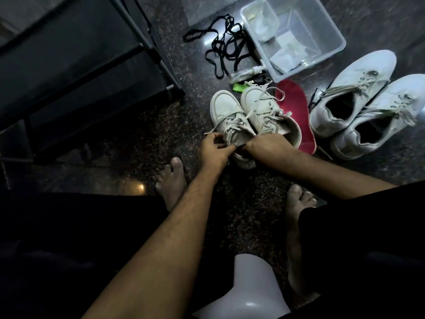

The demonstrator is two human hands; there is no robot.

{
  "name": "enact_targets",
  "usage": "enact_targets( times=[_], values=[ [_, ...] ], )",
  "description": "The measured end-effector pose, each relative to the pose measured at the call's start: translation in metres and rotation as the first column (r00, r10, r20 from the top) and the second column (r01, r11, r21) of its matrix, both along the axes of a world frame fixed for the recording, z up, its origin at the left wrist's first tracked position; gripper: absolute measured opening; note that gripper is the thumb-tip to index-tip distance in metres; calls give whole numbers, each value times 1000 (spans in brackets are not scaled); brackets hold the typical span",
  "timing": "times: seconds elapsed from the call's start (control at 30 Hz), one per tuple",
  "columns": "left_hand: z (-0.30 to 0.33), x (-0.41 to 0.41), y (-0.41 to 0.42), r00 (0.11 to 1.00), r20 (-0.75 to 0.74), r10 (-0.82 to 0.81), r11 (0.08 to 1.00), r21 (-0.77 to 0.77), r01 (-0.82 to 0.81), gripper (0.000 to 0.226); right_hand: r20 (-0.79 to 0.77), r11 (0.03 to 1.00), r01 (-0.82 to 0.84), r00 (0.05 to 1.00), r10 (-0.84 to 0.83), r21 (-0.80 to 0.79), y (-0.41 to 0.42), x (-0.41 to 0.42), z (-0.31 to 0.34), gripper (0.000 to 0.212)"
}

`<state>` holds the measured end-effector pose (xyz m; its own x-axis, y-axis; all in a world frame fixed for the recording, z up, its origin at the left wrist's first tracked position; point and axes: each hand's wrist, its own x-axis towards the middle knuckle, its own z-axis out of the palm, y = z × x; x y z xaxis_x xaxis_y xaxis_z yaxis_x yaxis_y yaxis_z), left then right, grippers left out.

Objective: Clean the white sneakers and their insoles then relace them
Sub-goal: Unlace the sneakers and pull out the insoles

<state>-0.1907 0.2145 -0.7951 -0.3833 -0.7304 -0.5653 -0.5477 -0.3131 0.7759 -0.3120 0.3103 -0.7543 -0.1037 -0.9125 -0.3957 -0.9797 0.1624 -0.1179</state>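
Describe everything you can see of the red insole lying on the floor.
The red insole is a flat, foot-shaped piece that looks like fabric-covered foam, with a paler edge along its near end. It lies on the dark speckled floor between the small white sneakers and the larger white pair. The nearer small sneaker hides its left edge. Neither of the hands touches it.

Looks like a home, floor level, dim light. Dark speckled polished stone floor [147,125], bare feet [171,180] on it. Black fabric-shelved rack [76,58] at left, probably shoe storage. 2 pairs of white sneakers [358,104], loose black laces [226,46], clear plastic tub [293,35] spread on floor.
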Motion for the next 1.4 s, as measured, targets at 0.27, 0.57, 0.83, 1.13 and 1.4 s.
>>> enact_targets(
  times=[0.27, 0.57, 0.83, 1.13, 1.4],
  values=[
    [10, -6, 3, 920, 185, -347, 782, -485, 392, 70, -8, 999, 29, 1000, -29, 34, 7, -3, -5, 47],
    [9, -22, -12, 820, 419, -389, 666, -488, 565, 45, -24, 998, 58, 998, -58, -13, 7, -2, -1, 34],
    [15, -22, -23, 837, 376, -398, 576, -608, 547, 22, -159, 999, 28, 987, -23, 35, -22, 7, 7, 32],
    [17, -29, -33, 875, 302, -378, 724, -493, 483, 16, -255, 949, -284, 915, 311, 140, -48, -6, 7, 35],
    [21, -31, -28, 899, 285, -334, 765, -476, 435, 21, -180, 986, -118, 974, 137, 116, -52, -12, -7, 36]
  ],
)
